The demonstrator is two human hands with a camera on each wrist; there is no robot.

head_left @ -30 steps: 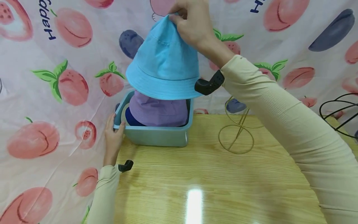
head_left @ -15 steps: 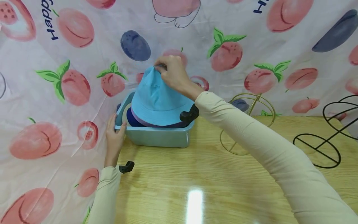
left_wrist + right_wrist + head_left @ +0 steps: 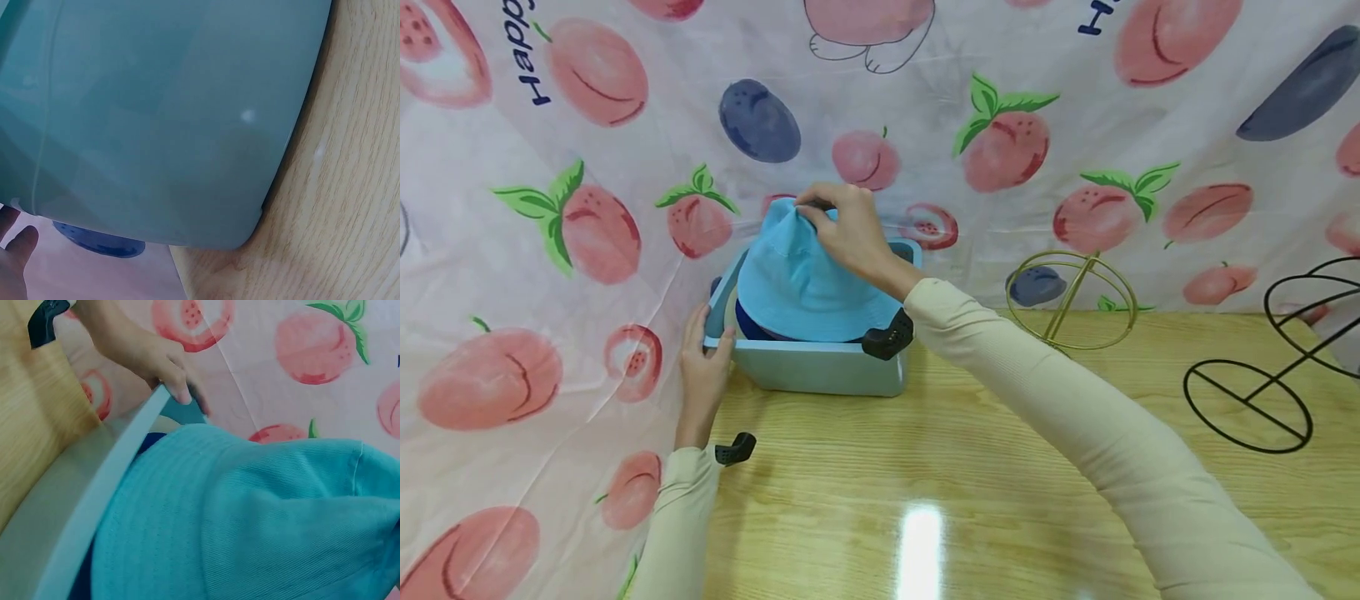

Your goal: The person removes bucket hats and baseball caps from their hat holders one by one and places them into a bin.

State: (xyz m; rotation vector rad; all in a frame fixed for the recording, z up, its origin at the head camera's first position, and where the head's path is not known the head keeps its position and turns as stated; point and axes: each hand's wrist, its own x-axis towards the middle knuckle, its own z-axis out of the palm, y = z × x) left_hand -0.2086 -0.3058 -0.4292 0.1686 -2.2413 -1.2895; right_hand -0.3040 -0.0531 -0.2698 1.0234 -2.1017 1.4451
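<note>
A light blue bucket hat (image 3: 808, 287) sits low in a blue-green plastic bin (image 3: 820, 372), its brim just inside the front rim. My right hand (image 3: 853, 229) pinches the top of its crown, which is pulled into a peak. Beneath the brim a strip of dark navy fabric (image 3: 751, 323) shows; the purple hat seen earlier is hidden. At the bin's front left corner, my left hand (image 3: 706, 371) grips the rim, thumb and fingers on either side of the corner. In the left wrist view the bin wall (image 3: 162, 125) fills most of the frame.
Right of the bin stands a gold wire stand (image 3: 1060, 321), and farther right a black wire stand (image 3: 1247, 400). Fruit-printed cloth (image 3: 880, 108) hangs behind and along the left of the wooden table (image 3: 1000, 483).
My right hand has lowered the light blue hat from above the bin down into it, shifting slightly left and covering the purple hat. My left hand stays at the bin's corner.
</note>
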